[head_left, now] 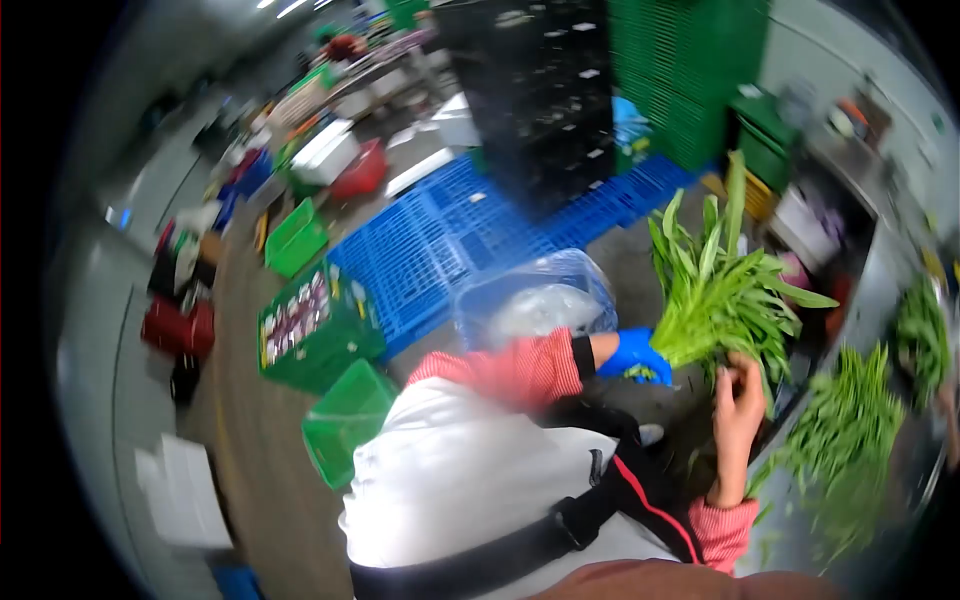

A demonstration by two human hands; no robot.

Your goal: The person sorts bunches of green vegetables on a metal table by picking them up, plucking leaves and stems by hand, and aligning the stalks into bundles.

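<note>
Hands (636, 357) (738, 395) at the near side of 1 leafy green bunch (712, 305)

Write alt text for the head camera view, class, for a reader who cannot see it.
A blue-gloved left hand grips a bunch of long-leaved greens by the stalks, with the bare right hand beside it. More greens lie on a metal counter; blue pallets and green crates stand on the floor.
</note>
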